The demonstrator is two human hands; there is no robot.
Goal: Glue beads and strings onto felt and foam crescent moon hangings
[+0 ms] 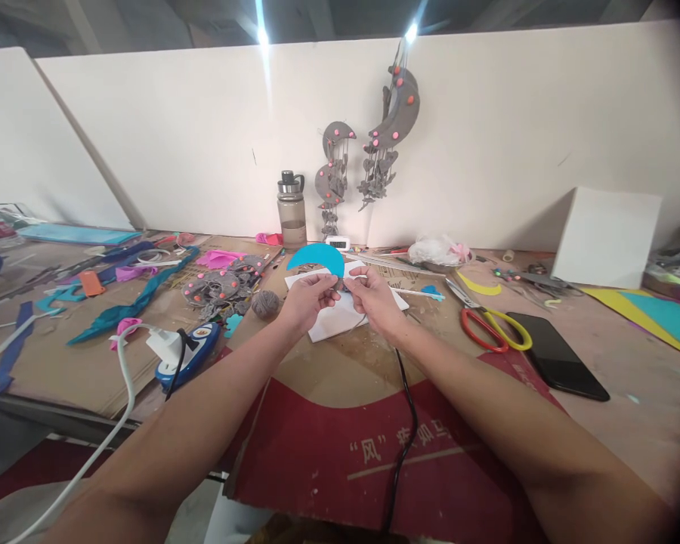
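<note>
A bright blue crescent (320, 255) is gripped near its right tip by my left hand (309, 301), thumb on top and fingers curled below. Close beside it, my right hand (371, 297) is closed in a pinch; whatever lies between its fingertips is too small to make out. Both hands are over white sheets (335, 321) on a brown and red cardboard piece (340, 446). To the left of my left hand sits a ball of grey yarn (266, 303). A white stick with a blue end (428, 292) lies to the right of my right hand.
Scissors (490, 325) and a black phone (561, 355) lie at right. A blue-white power strip (188, 355) stands left, with a white cable. A black cord (406, 423) crosses the cardboard. Behind are a bottle (292, 211) and grey crescent hangings (400, 109) on the white panel.
</note>
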